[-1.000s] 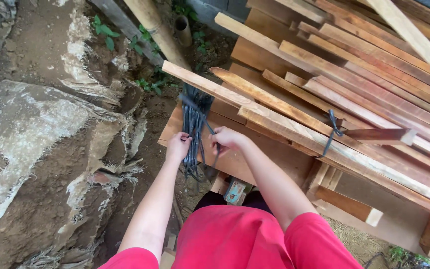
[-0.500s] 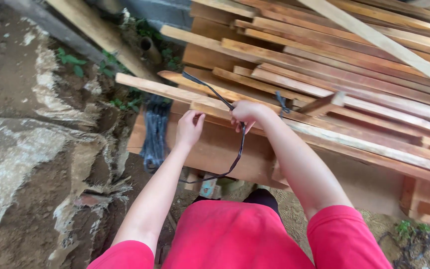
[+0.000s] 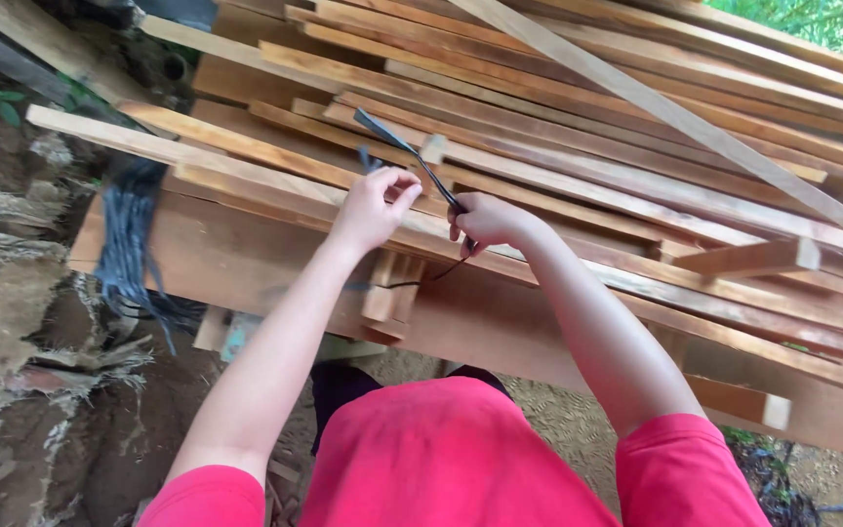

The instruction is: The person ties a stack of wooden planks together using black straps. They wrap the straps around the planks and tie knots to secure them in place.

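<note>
- A thin black strap (image 3: 412, 156) is held by both hands over the stacked wooden slats (image 3: 578, 146); a second ago the hands were lower, at the hanging bundle of black straps (image 3: 129, 244) on the left end of the stack.
- Since then one strap has been drawn away from the bundle and carried up onto the slats; judged from this, a single tie has been picked out and is now being laid across the wood.
- The right hand (image 3: 485, 222) is closed around the strap, its free tail dangling below the fist against the board face.
- The left hand (image 3: 375, 203) is pinched at the strap's upper part, fingers bent; the exact contact cannot be told.
- The two hands are seen close together, not touching.
- The strap's flat end points up and left, lifted off the slats.
- The bundle is left draped over the slat ends, well apart from the hands.
- No packages, labels or signs are seen.
- A red shirt (image 3: 451, 459) fills the lower frame.
</note>
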